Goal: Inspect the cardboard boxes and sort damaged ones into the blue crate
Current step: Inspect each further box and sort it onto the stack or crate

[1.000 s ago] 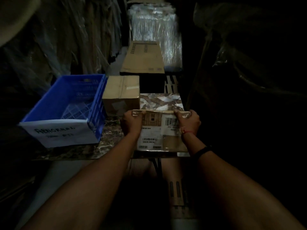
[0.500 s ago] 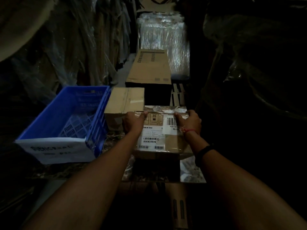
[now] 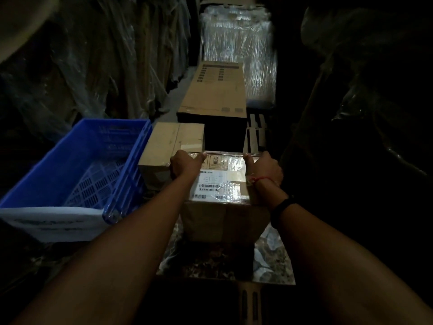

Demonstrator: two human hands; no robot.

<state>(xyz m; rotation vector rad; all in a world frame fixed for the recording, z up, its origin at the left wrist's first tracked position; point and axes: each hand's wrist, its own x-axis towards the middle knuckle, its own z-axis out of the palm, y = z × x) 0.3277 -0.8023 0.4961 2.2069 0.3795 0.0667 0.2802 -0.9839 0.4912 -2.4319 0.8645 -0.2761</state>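
On the tabletop (image 3: 274,261) the box (image 3: 220,184) is now laid flat, corners gripped by left hand (image 3: 185,166) and right hand (image 3: 264,168); blue crate (image 3: 54,170) seemingly spared.

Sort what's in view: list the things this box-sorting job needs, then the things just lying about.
For the job:
labelled box, gripped by left hand and right hand
plain box
blue crate

Lying about:
long carton
wrapped stack
plastic-covered goods on the left
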